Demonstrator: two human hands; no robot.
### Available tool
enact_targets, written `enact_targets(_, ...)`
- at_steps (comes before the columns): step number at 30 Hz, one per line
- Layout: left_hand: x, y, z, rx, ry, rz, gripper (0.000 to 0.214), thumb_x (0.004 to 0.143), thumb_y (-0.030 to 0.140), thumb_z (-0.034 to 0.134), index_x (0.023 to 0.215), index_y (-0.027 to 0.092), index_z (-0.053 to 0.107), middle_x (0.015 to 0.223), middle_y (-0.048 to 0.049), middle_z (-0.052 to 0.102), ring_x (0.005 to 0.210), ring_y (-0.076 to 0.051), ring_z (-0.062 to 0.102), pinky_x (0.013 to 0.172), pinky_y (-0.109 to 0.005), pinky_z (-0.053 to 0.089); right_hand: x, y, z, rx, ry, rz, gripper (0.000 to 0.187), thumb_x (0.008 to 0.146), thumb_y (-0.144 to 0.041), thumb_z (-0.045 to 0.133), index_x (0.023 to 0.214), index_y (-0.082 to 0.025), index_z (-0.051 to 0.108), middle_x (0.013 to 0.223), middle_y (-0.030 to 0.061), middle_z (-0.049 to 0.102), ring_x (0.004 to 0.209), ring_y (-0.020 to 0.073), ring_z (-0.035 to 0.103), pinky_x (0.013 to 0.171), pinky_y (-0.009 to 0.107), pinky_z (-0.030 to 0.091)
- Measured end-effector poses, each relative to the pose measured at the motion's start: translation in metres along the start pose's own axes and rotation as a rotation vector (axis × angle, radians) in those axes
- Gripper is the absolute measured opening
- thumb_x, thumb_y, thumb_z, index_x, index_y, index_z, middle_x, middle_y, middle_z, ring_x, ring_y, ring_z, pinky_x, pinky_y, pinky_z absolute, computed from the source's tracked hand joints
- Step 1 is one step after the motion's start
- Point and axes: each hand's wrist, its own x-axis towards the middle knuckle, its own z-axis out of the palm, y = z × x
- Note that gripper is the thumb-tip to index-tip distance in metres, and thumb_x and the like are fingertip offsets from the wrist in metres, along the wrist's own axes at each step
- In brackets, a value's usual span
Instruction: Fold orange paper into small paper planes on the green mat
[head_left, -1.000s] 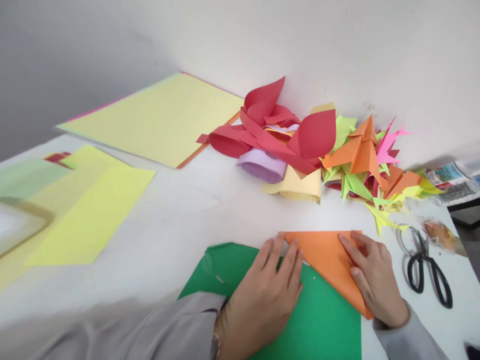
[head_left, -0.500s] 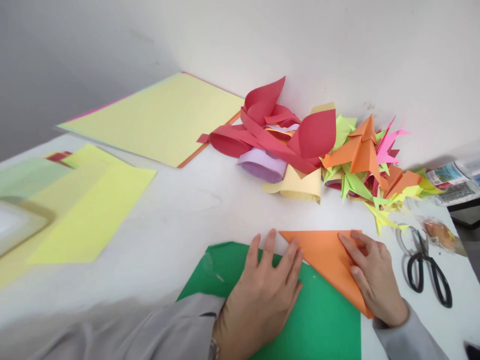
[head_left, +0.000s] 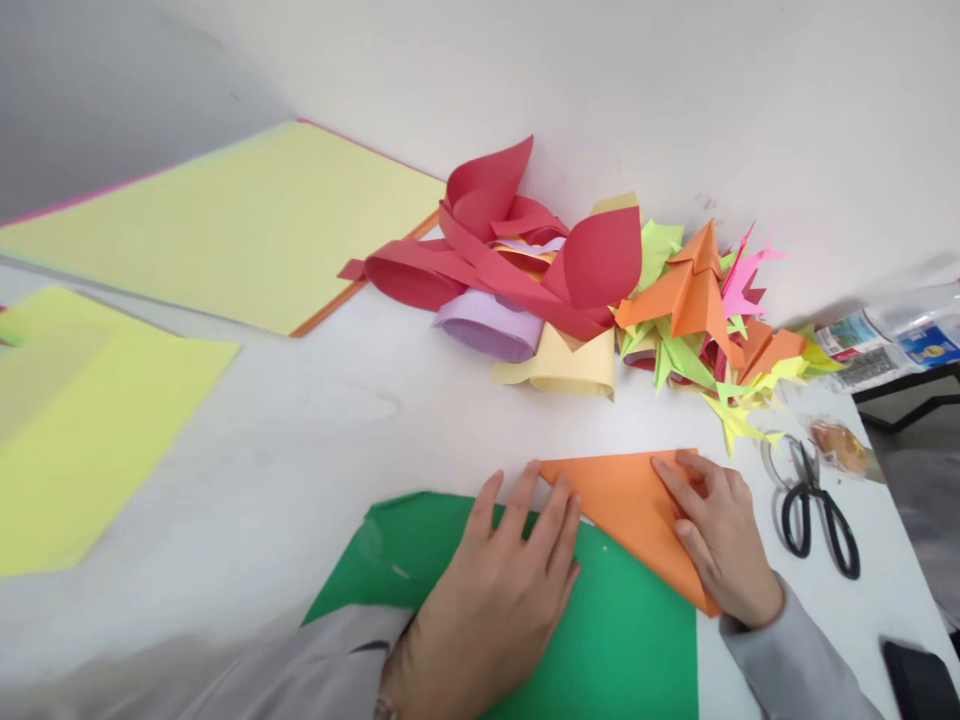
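An orange paper folded into a triangle (head_left: pixel 622 500) lies on the white table, partly over a green sheet (head_left: pixel 622 640). My left hand (head_left: pixel 495 600) lies flat with fingers spread on the green sheet, its fingertips at the triangle's left corner. My right hand (head_left: pixel 720 540) presses flat on the triangle's right side, fingers stretched along the fold.
A heap of red, lilac and cream paper curls (head_left: pixel 525 270) and several folded orange, green, yellow and pink paper figures (head_left: pixel 705 310) lies at the back by the wall. Black scissors (head_left: pixel 814 500) lie right of my right hand. Yellow sheets (head_left: pixel 225 220) cover the left.
My left hand has slid a little left along the triangle's edge, off the orange paper. The camera view has shifted, so everything sits further left. My right hand stays pressed on the triangle.
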Motion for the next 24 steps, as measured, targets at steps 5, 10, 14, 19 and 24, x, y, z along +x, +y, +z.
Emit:
enact_targets(5,0.0013,0.0005,-0.0002,-0.004,-0.004,-0.001,0.04,0.091,0.035,0.043,0.115,0.014,0.068,0.124,-0.013,0.063,0.117,-0.039,0.051,0.097,-0.057,0.034,0.0008,-0.0005,-0.0007,-0.005,-0.022,0.012,0.054,0.095,-0.051,0.024,0.142,-0.029,0.04,0.127,0.0126,0.046,0.097,0.0275,0.044,0.083,0.045,0.038)
enact_targets(10,0.0016,-0.0003,-0.0005,-0.01,-0.011,0.006,0.041,0.091,0.034,0.043,0.115,0.013,0.067,0.123,-0.0143,0.063,0.117,-0.04,0.051,0.096,-0.056,0.035,0.0005,0.0004,-0.0003,-0.008,-0.035,0.015,0.055,0.095,-0.051,0.023,0.143,-0.029,0.039,0.128,0.0123,0.045,0.098,0.0276,0.044,0.084,0.045,0.037)
enact_targets(14,0.0018,-0.001,-0.0004,-0.012,-0.013,0.007,0.041,0.092,0.034,0.042,0.115,0.012,0.067,0.123,-0.0145,0.063,0.117,-0.04,0.052,0.096,-0.057,0.036,0.001,-0.0008,-0.001,-0.013,-0.031,0.02,0.055,0.095,-0.052,0.021,0.142,-0.029,0.04,0.127,0.0124,0.045,0.098,0.0277,0.044,0.083,0.045,0.038)
enact_targets(19,0.0012,-0.001,-0.0002,-0.011,-0.025,0.005,0.041,0.092,0.034,0.041,0.114,0.013,0.068,0.123,-0.0143,0.063,0.117,-0.04,0.051,0.095,-0.056,0.037,0.0021,-0.0026,-0.0023,0.014,-0.029,0.023,0.056,0.095,-0.052,0.021,0.14,-0.026,0.044,0.126,0.0125,0.045,0.098,0.0274,0.043,0.084,0.045,0.037)
enact_targets(24,-0.0002,-0.0009,-0.0003,-0.006,-0.026,0.001,0.041,0.092,0.034,0.041,0.115,0.012,0.067,0.124,-0.0153,0.063,0.117,-0.04,0.051,0.095,-0.056,0.037,0.0027,-0.0036,-0.0017,0.023,-0.01,0.016,0.057,0.095,-0.052,0.019,0.139,-0.026,0.045,0.126,0.0126,0.045,0.097,0.0272,0.043,0.083,0.045,0.037)
